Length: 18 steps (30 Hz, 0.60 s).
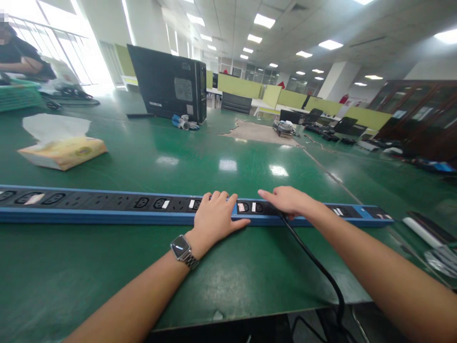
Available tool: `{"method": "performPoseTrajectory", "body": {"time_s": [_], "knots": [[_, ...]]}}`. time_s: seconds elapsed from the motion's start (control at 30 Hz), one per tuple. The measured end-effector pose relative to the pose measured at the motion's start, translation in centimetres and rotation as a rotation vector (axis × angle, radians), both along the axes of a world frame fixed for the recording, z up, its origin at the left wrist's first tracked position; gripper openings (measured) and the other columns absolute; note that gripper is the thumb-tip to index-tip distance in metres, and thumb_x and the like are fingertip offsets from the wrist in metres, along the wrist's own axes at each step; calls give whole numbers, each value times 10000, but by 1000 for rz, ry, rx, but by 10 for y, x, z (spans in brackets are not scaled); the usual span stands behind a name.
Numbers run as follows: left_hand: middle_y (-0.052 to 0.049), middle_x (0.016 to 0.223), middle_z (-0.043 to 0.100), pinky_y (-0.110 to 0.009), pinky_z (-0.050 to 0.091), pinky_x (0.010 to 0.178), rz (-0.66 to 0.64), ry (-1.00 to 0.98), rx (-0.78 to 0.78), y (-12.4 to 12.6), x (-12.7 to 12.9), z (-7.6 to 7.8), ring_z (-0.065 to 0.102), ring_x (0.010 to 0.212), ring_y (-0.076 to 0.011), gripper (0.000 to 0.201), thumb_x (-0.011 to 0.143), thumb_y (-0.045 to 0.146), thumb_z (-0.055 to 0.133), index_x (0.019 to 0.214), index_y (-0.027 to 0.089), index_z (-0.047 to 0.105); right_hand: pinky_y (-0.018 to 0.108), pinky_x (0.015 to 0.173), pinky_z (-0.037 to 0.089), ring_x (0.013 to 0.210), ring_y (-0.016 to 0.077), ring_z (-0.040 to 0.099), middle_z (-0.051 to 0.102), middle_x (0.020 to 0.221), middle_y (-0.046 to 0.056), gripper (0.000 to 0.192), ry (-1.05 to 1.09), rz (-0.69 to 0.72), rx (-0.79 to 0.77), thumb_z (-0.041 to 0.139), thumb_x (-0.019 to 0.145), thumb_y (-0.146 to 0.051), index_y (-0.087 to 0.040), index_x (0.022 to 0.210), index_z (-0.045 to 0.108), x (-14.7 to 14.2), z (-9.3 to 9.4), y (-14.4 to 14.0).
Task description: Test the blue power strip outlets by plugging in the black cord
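A long blue power strip (107, 209) with black sockets lies across the green table, near the front edge. My left hand (216, 216), with a watch on its wrist, rests flat on the strip, fingers curled over its top. My right hand (285, 200) sits on the strip just to the right and covers a plug. From under that hand a black cable (314, 262) runs toward me and drops over the table's front edge. Whether the fingers grip the plug is hidden.
A tissue pack (62, 150) lies at the left. A black computer case (167, 88) stands at the back centre. A green basket (17, 95) and a seated person (21, 55) are at the far left. Small tools (428, 233) lie at the right.
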<state>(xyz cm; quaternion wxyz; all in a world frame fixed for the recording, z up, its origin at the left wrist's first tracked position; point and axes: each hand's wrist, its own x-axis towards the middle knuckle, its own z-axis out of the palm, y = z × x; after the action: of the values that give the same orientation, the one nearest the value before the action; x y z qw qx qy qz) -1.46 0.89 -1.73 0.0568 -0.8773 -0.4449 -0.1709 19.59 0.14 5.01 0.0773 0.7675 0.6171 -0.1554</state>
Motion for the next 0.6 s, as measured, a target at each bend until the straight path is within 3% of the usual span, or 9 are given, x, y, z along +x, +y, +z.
{"method": "performPoseTrajectory", "body": {"time_s": [0.07,0.13,0.2,0.27,0.33,0.47,0.53,0.6], "knots": [[-131,1107,644,-455,372,928,-31,-57,9,1,-2,2,540,1061,-316,663,784,681,549,1226,188,589,318,723,483,828,233,685,721,935,151,787,53,-89,122,166,892,-719,-143,1096,661,27,-9,5],[-128,1152,637,-456,377,949,-81,-167,20,-1,-3,6,529,1090,-305,587,820,617,551,1209,180,604,319,756,462,924,244,664,709,1011,147,699,-45,-157,264,195,918,-663,-161,1065,659,49,-24,7],[-116,1140,652,-433,395,947,-161,-320,-4,-10,-1,12,538,1077,-275,467,872,529,520,1157,178,635,317,769,444,980,251,644,703,1043,136,624,-95,-189,312,231,931,-616,-177,1009,668,62,-40,6],[-98,1017,689,-398,434,889,-245,-488,-141,-24,7,16,579,974,-238,388,895,478,488,1052,176,675,301,758,433,974,238,641,708,1030,113,575,-69,-185,319,259,931,-593,-197,960,675,67,-52,4],[-80,851,700,-357,470,762,-301,-633,-492,-40,23,16,608,803,-200,429,899,525,445,929,172,687,287,741,426,952,225,642,713,1006,96,538,-50,-184,345,290,924,-584,-211,926,678,67,-57,3],[-82,809,701,-291,449,546,-265,-903,-1587,-59,71,13,626,640,-177,630,842,722,360,1026,161,579,276,699,411,917,217,644,721,973,88,508,-52,-195,386,322,913,-560,-218,888,696,66,-54,2],[-80,847,693,-284,457,573,-234,-1140,-1855,-60,95,17,645,683,-176,627,811,741,413,1035,166,524,266,671,402,898,206,645,724,984,84,487,-44,-200,391,342,906,-543,-220,909,706,66,-52,0],[-49,791,663,-274,445,599,-204,-1399,-1904,-58,112,25,639,687,-167,576,796,731,464,952,177,502,257,645,394,869,194,646,727,977,79,472,-26,-202,382,364,897,-536,-220,936,713,66,-52,0]]}}
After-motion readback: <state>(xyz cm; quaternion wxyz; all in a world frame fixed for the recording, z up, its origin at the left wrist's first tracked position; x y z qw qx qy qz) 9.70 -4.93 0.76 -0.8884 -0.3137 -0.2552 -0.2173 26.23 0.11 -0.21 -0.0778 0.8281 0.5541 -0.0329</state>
